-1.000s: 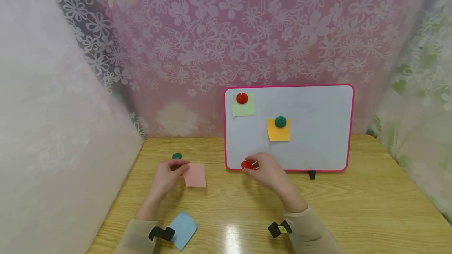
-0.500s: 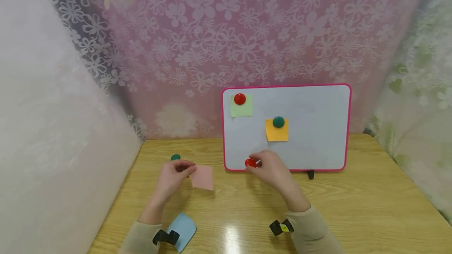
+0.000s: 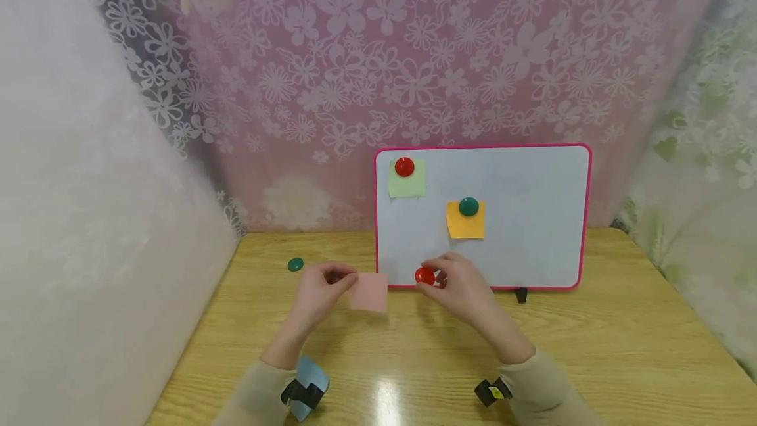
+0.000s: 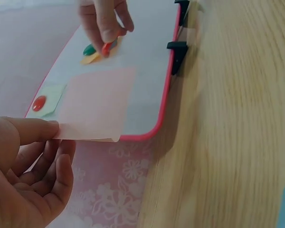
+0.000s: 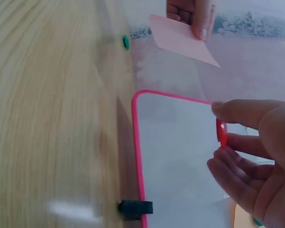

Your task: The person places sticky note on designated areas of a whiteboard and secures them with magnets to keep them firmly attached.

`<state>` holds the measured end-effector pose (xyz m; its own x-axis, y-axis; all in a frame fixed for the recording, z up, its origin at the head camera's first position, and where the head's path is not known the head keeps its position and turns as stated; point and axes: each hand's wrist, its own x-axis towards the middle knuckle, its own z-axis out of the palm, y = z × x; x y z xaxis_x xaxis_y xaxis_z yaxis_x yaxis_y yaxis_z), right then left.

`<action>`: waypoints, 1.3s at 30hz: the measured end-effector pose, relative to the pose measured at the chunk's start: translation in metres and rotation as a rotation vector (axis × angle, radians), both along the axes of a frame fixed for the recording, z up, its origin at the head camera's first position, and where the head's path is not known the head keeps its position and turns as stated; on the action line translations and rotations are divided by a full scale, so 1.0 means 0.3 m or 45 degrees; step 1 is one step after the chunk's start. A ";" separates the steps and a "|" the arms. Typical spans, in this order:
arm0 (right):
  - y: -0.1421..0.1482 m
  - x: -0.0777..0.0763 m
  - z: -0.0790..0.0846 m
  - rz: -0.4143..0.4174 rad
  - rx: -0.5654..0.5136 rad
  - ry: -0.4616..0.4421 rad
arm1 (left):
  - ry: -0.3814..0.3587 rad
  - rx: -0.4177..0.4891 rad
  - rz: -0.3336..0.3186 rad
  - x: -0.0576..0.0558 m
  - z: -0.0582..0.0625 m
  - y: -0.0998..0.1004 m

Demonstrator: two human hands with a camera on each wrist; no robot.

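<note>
Between thumb and fingers, my left hand [image 3: 320, 293] pinches a pink sticky note [image 3: 369, 292] by its left edge, held up just left of the whiteboard's lower corner. My right hand [image 3: 464, 288] pinches a round red magnet [image 3: 424, 275] before the board's lower edge; the right wrist view shows the magnet [image 5: 222, 132] between thumb and fingertips. The pink-framed whiteboard [image 3: 538, 215] stands upright on the table. On it, a red magnet [image 3: 405, 167] holds a green sticky note [image 3: 416, 187] at upper left, and a green magnet [image 3: 469, 206] holds an orange sticky note [image 3: 466, 229] near the middle.
A loose green magnet [image 3: 295, 264] lies on the wooden table [image 3: 639, 327] behind my left hand. A blue sticky note [image 3: 313, 373] lies near the front, partly covered by my left wrist. Black feet [image 3: 521, 295] support the board. Floral-patterned sheets surround the table.
My left hand has moved right with the pink sticky note, towards the board, uncovering more of the loose green magnet. My right hand has shifted slightly right with the red magnet.
</note>
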<state>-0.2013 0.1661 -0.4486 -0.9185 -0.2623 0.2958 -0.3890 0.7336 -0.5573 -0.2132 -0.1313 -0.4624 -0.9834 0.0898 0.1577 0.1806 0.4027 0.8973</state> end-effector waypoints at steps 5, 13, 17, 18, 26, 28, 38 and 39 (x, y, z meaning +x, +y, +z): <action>0.016 0.001 -0.022 0.021 -0.085 0.073 | 0.035 -0.010 0.006 -0.012 -0.014 0.056; 0.033 -0.004 -0.041 0.024 -0.112 0.126 | 0.046 -0.001 -0.008 -0.027 -0.029 0.120; 0.036 -0.005 -0.043 0.035 -0.110 0.122 | 0.041 -0.006 0.010 -0.030 -0.031 0.139; 0.036 -0.005 -0.043 0.034 -0.113 0.121 | 0.048 -0.005 0.012 -0.032 -0.031 0.143; 0.043 -0.014 -0.045 0.035 -0.170 0.152 | 0.026 0.041 -0.004 -0.037 -0.013 0.191; 0.045 -0.015 -0.046 0.034 -0.184 0.156 | 0.030 0.057 -0.011 -0.041 -0.012 0.205; 0.048 -0.018 -0.047 0.016 -0.186 0.189 | 0.035 0.091 -0.015 -0.053 -0.022 0.261; 0.048 -0.019 -0.048 0.015 -0.184 0.191 | 0.033 0.088 -0.011 -0.055 -0.025 0.265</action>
<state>-0.2069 0.1805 -0.4629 -0.8584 -0.2176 0.4645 -0.4836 0.6453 -0.5914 -0.2297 -0.0519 -0.4698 -0.9782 0.0860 0.1888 0.2069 0.3384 0.9180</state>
